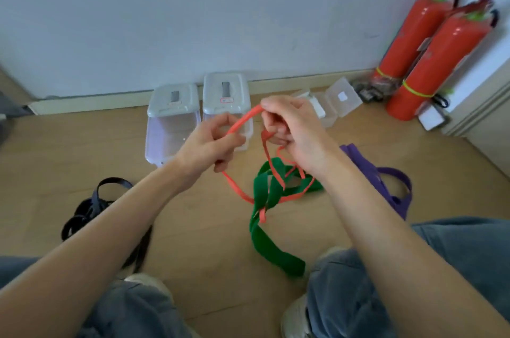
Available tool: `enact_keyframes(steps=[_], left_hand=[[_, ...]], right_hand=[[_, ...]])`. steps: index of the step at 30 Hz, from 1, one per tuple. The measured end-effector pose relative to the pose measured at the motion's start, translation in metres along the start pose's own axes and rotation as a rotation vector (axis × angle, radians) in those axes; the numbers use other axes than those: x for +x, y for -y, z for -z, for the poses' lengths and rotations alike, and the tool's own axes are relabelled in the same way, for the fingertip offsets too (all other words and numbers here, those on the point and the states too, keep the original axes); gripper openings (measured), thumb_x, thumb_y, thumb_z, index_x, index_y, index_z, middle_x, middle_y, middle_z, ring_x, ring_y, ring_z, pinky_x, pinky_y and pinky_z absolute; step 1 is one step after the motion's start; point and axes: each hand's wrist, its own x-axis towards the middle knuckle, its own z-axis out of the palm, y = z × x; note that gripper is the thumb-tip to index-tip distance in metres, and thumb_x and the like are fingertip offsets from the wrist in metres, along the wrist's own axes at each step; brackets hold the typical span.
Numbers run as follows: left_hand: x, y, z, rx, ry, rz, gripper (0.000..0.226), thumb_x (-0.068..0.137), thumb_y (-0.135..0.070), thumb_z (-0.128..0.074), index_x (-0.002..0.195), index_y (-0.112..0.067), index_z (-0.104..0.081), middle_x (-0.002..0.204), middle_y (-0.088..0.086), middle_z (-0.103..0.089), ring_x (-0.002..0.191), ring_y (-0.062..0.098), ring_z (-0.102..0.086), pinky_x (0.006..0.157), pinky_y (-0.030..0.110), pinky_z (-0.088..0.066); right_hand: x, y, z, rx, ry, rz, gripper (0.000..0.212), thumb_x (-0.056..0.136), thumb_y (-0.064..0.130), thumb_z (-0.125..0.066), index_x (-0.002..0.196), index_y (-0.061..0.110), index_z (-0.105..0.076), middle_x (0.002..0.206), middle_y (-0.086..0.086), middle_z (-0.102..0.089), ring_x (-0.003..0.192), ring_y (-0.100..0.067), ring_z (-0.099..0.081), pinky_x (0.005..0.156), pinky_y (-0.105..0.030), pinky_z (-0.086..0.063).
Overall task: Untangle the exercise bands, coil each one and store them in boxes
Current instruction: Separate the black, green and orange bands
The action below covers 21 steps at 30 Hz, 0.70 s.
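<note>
A thin red band (pixel 242 121) stretches between both hands above the floor. My left hand (pixel 212 144) pinches it at the left, and my right hand (pixel 289 128) grips it with curled fingers at the right. The band's lower loops hang down and wind through a wide green band (pixel 265 235) lying on the floor. A purple band (pixel 383 180) lies at the right behind my right forearm. A black band (pixel 91 205) lies in loops at the left. Two lidded clear boxes (pixel 172 119) (pixel 226 95) stand by the wall, partly hidden by my hands.
A smaller clear box with an open lid (pixel 334 103) lies by the baseboard. Two red fire extinguishers (pixel 430 56) stand in the right corner. My knees in jeans and my shoes (pixel 298 318) fill the bottom of the view on the wooden floor.
</note>
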Motion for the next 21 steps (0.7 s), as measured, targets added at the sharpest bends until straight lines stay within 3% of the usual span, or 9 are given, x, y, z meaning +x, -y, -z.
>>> enact_keyframes(steps=[2,4,6,9,11,13,15,18,21], left_hand=[[-0.006,-0.019,0.008,-0.054,0.049,-0.001,0.021,0.075,-0.021,-0.069,0.087,-0.031,-0.055,0.055,-0.011,-0.044,0.04,0.003,-0.032,0.036,0.014,-0.027],[-0.013,-0.019,0.005,0.128,0.222,0.097,0.042,0.071,-0.028,-0.074,0.106,-0.04,-0.055,0.071,-0.012,-0.054,0.047,-0.001,-0.043,0.043,0.015,-0.036],[-0.021,-0.005,-0.011,0.257,0.446,0.225,0.034,0.08,-0.025,-0.071,0.111,-0.031,-0.059,0.085,-0.009,-0.065,0.061,-0.005,-0.055,0.057,0.014,-0.043],[-0.019,0.01,-0.015,0.308,0.483,0.336,0.014,0.087,-0.022,-0.064,0.1,-0.019,-0.065,0.113,-0.002,-0.066,0.085,0.004,-0.059,0.066,0.017,-0.046],[-0.007,0.004,0.004,0.415,0.469,0.352,0.013,0.091,-0.019,-0.058,0.097,-0.008,-0.064,0.101,0.006,-0.068,0.085,0.013,-0.06,0.062,0.015,-0.046],[0.002,-0.017,0.024,0.523,0.442,0.307,0.016,0.094,-0.015,-0.053,0.082,-0.009,-0.062,0.078,0.003,-0.067,0.066,0.01,-0.062,0.057,0.016,-0.045],[0.008,-0.041,0.046,0.479,0.329,0.205,0.02,0.094,-0.018,-0.053,0.076,-0.013,-0.061,0.063,-0.005,-0.062,0.047,0.004,-0.053,0.047,0.013,-0.039],[0.005,-0.059,0.072,0.36,0.168,0.073,0.016,0.09,-0.025,-0.059,0.077,-0.02,-0.066,0.058,-0.011,-0.055,0.042,0.001,-0.038,0.041,0.009,-0.031],[0.006,-0.04,0.061,0.686,0.399,0.161,0.011,0.09,-0.025,-0.059,0.084,-0.017,-0.064,0.059,-0.013,-0.051,0.045,-0.003,-0.043,0.046,0.008,-0.034]], right_hand=[[-0.001,0.019,0.003,-0.031,0.034,0.045,0.032,0.079,0.021,-0.055,0.049,0.014,-0.051,0.039,0.009,-0.032,0.036,-0.006,-0.021,0.041,-0.021,-0.013],[-0.004,0.021,0.0,-0.052,0.107,0.046,0.031,0.082,0.021,-0.057,0.051,0.014,-0.055,0.042,0.008,-0.037,0.037,-0.004,-0.026,0.039,-0.016,-0.02],[-0.006,0.014,-0.004,-0.127,0.159,0.023,0.034,0.088,0.018,-0.057,0.053,0.016,-0.057,0.047,0.007,-0.045,0.039,-0.003,-0.032,0.04,-0.013,-0.025],[-0.005,0.011,0.002,-0.113,0.038,-0.009,0.037,0.091,0.015,-0.054,0.054,0.015,-0.057,0.046,0.005,-0.044,0.038,-0.003,-0.031,0.042,-0.014,-0.021],[0.002,0.016,0.01,0.009,-0.081,-0.006,0.036,0.091,0.013,-0.051,0.055,0.01,-0.054,0.041,0.005,-0.04,0.035,-0.004,-0.027,0.044,-0.021,-0.017],[0.009,0.023,0.014,0.014,-0.101,0.045,0.038,0.091,0.014,-0.051,0.054,0.011,-0.055,0.04,0.005,-0.037,0.035,-0.005,-0.025,0.043,-0.021,-0.017],[0.017,0.032,0.02,-0.078,-0.048,0.118,0.037,0.088,0.021,-0.053,0.051,0.017,-0.058,0.041,0.006,-0.037,0.037,-0.005,-0.026,0.041,-0.016,-0.02],[0.027,0.037,0.037,-0.444,0.023,0.046,0.034,0.088,0.031,-0.056,0.058,0.016,-0.062,0.047,0.006,-0.046,0.04,-0.006,-0.034,0.039,-0.013,-0.028],[0.029,0.018,0.042,-1.015,0.178,-0.323,0.012,0.088,0.025,-0.059,0.092,0.016,-0.066,0.084,0.008,-0.064,0.05,-0.007,-0.05,0.047,-0.016,-0.042]])
